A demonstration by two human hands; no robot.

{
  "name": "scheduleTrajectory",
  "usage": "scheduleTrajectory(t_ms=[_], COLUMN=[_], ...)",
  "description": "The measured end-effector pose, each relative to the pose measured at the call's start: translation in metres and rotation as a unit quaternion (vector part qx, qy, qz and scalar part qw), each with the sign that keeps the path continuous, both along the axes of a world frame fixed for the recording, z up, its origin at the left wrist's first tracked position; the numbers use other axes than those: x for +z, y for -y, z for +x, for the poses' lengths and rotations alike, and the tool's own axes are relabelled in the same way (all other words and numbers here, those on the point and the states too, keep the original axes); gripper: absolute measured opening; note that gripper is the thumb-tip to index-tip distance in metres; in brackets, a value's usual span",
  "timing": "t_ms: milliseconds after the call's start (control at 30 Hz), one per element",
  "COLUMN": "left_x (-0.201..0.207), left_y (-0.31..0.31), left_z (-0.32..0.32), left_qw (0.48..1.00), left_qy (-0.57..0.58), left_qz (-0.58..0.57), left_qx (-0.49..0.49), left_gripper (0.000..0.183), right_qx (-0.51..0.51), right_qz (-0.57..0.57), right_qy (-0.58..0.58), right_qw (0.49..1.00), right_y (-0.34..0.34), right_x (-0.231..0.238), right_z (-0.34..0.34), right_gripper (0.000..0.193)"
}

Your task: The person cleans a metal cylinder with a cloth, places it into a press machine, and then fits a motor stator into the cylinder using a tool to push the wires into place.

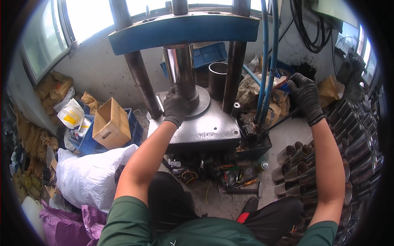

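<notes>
My left hand (pixel 175 105), in a dark glove, grips the lower part of a shiny upright metal tube (pixel 181 67) that stands on the round plate of a press (pixel 205 123). My right hand (pixel 304 96), also gloved, is closed around the blue-and-red handle of a long black lever (pixel 277 123) at the press's right side. The blue crosshead of the press (pixel 184 30) spans above the tube. A second, darker tube (pixel 216 78) stands behind the plate.
Several metal tubes (pixel 299 164) are stacked on the right. A cardboard box (pixel 110 123) on a blue crate, a white sack (pixel 88 174) and purple bags lie on the left. Blue hoses (pixel 266 61) hang beside the right column. Small tools litter the floor (pixel 230 176).
</notes>
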State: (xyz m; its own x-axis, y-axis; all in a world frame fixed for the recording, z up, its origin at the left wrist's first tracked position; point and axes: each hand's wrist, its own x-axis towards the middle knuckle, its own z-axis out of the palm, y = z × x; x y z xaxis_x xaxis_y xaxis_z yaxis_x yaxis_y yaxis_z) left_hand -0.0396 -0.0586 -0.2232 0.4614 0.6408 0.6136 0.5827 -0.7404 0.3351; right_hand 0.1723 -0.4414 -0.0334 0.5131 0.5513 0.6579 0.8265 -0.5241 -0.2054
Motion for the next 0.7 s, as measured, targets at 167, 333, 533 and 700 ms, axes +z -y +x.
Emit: scheduleTrajectory(t_ms=[167, 333, 533, 700], left_x=[-0.023, -0.051, -0.109, -0.087], left_y=[0.092, 0.190, 0.205, 0.224], left_z=[-0.009, -0.024, -0.035, -0.044], left_qw=[0.933, 0.831, 0.804, 0.760], left_qy=[0.022, 0.065, -0.017, -0.174], left_qz=[0.093, -0.317, -0.352, -0.238], left_qx=[-0.346, -0.453, -0.479, -0.579], left_gripper=[0.055, 0.035, 0.020, 0.019], right_qx=[0.007, 0.014, 0.048, 0.058], right_qz=[0.003, 0.003, 0.023, 0.031], right_qy=[-0.013, -0.005, -0.049, -0.038], right_qw=[1.000, 1.000, 0.997, 0.997], right_y=[0.005, 0.004, 0.019, 0.043], right_x=[-0.001, -0.002, -0.007, -0.017], right_z=[-0.007, -0.014, -0.025, -0.044], right_gripper=[0.027, 0.025, 0.022, 0.018])
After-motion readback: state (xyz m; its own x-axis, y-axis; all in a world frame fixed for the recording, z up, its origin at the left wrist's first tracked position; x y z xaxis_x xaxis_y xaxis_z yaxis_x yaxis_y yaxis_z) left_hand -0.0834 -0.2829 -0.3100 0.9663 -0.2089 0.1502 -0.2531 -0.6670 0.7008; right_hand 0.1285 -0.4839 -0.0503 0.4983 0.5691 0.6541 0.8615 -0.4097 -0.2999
